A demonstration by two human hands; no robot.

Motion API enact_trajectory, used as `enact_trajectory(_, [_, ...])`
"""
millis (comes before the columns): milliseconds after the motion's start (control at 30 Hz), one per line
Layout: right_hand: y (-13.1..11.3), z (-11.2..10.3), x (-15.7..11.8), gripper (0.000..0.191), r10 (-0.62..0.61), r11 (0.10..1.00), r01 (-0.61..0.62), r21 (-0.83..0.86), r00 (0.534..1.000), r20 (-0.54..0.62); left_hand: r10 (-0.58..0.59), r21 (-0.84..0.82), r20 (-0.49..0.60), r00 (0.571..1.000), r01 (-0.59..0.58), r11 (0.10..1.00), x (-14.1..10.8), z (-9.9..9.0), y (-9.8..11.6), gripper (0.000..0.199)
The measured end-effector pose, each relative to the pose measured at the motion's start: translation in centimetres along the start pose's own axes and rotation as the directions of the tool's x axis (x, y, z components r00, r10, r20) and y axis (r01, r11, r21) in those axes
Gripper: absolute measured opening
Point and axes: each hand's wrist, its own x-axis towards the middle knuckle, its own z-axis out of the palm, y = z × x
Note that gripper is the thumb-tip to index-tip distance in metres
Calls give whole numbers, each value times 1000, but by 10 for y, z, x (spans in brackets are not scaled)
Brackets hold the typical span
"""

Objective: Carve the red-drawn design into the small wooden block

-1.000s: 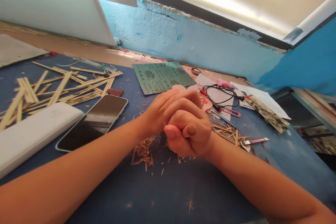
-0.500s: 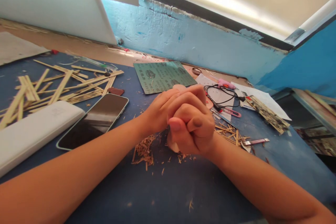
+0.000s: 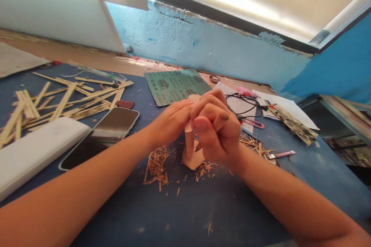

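A small pale wooden piece [image 3: 189,141] stands on the blue table, with a flat base, an upright post and a rounded top. My left hand [image 3: 175,117] is closed around its upper part from the left, its fingertips hidden behind my other hand. Against the piece's right side, my right hand [image 3: 218,123] is curled with the thumb raised. What lies inside its fingers is hidden. A brown spot shows on one of those fingers. Wood shavings [image 3: 158,166] lie around the base.
To the left are a phone [image 3: 101,135], a white power bank [image 3: 43,154] and scattered wooden sticks [image 3: 65,100]. Green sandpaper [image 3: 178,85] lies behind my hands. On the right are a black cable [image 3: 246,104], a pink cutter [image 3: 253,123], a craft knife [image 3: 281,155] and a stick bundle [image 3: 295,123].
My right hand has shifted slightly right and its palm has lifted off the lower part, so the post and base now show. My left hand stays on the upper part.
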Motion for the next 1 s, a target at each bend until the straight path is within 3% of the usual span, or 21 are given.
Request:
enact_trajectory(100, [9, -5, 1, 39, 55, 997, -54, 54, 998, -31, -131, -156, 110, 985, 148, 977, 3, -5, -1, 19])
enact_trajectory(167, [12, -9, 4, 40, 194, 977, -191, 98, 981, -23, -223, -213, 141, 965, 249, 945, 3, -8, -2, 16])
enact_trajectory(233, [13, -14, 9, 41, 368, 922, -364, 132, 930, -5, -339, -300, 162, 927, 373, 878, 1, -11, -2, 25])
enact_trajectory(300, [12, -21, 15, 42, 533, 835, -538, 114, 843, 76, -426, -358, 164, 890, 456, 815, 0, -14, 0, 35])
enact_trajectory(367, [12, -28, 17, 43, 686, 711, -703, 5, 695, 216, -456, -375, 146, 878, 476, 795, 0, -15, 2, 35])
enact_trajectory(433, [13, -35, 11, 41, 771, 616, -777, -132, 561, 300, -467, -410, 109, 877, 468, 783, 0, -14, 3, 34])
enact_trajectory(500, [15, -40, 0, 39, 812, 562, -802, -202, 488, 321, -476, -475, 56, 878, 443, 761, 2, -11, 5, 35])
enact_trajectory(600, [16, -43, -15, 40, 843, 506, -835, -215, 427, 327, -477, -583, -40, 878, 367, 725, 2, -6, 7, 34])
enact_trajectory(700, [15, -42, -21, 40, 863, 467, -865, -183, 400, 309, -467, -652, -115, 877, 288, 702, 1, -4, 11, 32])
enact_trajectory(833, [15, -40, -20, 36, 874, 444, -888, -122, 399, 278, -460, -716, -133, 878, 236, 657, 0, -5, 16, 36])
enact_trajectory(1000, [25, -48, -21, 37, 861, 486, -864, -129, 449, 237, -553, -638, -37, 833, 406, 654, 1, -6, 14, 31])
